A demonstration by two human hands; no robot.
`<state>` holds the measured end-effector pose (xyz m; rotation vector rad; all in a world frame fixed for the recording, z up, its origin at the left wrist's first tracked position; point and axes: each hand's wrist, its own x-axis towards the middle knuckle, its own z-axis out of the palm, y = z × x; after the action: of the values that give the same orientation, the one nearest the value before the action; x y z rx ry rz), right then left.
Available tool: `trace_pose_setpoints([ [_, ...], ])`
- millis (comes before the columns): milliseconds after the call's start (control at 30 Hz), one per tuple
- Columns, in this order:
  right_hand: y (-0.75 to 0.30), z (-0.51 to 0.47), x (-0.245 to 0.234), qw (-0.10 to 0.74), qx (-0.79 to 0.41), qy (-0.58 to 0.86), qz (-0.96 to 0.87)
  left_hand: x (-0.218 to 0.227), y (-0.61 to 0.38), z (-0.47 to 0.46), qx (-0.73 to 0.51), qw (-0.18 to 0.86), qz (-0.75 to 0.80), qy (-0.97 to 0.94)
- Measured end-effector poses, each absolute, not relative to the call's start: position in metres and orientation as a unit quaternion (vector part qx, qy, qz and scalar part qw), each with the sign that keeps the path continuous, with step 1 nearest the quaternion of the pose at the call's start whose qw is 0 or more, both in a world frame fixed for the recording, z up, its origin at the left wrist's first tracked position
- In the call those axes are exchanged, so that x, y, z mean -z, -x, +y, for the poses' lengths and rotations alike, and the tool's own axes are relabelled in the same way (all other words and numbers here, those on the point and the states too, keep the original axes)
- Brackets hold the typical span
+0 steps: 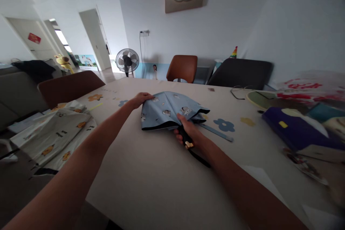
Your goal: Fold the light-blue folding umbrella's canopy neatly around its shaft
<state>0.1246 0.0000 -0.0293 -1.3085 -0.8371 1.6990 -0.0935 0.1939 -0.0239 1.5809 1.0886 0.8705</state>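
Note:
A light blue folding umbrella (172,106) with small printed animal figures lies loosely folded on the table, its dark lining showing along the lower edge. My right hand (188,131) is wrapped round its black handle (184,136), with the thumb against the fabric. Gold trim and a black wrist strap (199,159) hang from the handle end. At the canopy's upper left edge, my left hand (142,97) pinches the cloth between thumb and fingers. A blue tie strap (217,133) trails to the right over the tabletop.
The pale table (140,179) bears flower prints. A cream patterned umbrella (59,133) hangs over its left edge. On the right are glasses (239,91), a round green mat (258,100), a purple package (293,129) and plastic bags (312,86). Chairs (182,67) and a fan (127,60) stand behind.

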Motion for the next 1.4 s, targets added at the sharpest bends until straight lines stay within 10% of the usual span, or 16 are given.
trace_pose_setpoints([
  [733, -0.126, 0.001, 0.029, 0.398, -0.669, 0.516, -0.357, 0.026, 0.105, 0.174, -0.348, 0.595, 0.403, -0.602],
  [1400, -0.124, 0.001, 0.034, 0.38, -0.644, 0.535, -0.393, 0.057, 0.099, 0.188, -0.465, 0.235, 0.614, -0.593],
])
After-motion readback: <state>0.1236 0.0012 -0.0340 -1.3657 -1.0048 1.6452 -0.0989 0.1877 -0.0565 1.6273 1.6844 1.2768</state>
